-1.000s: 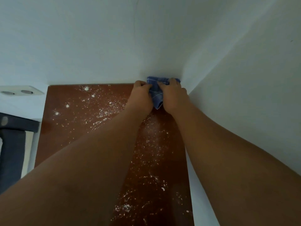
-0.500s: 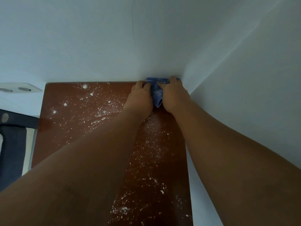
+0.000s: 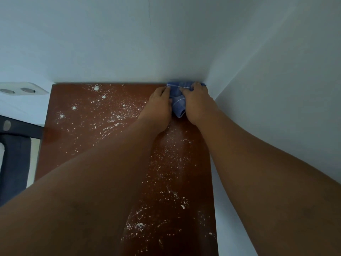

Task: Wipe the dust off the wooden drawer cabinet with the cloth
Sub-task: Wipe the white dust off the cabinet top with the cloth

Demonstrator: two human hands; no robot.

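Observation:
The reddish-brown top of the wooden drawer cabinet fills the middle of the view and is speckled with white dust. A bunched blue checked cloth lies in the cabinet's far right corner, against both walls. My left hand presses the cloth from its left side. On the other side, my right hand grips it, fingers curled over its top edge. Both forearms stretch across the cabinet top and hide part of it.
White walls meet at the corner right behind the cloth and run along the cabinet's right edge. A white wall socket sits at far left. A dark piece of furniture stands beside the cabinet's left edge.
Both hands and the cloth have stayed in the far right corner, pushed slightly tighter against the back wall. The view has shifted a little.

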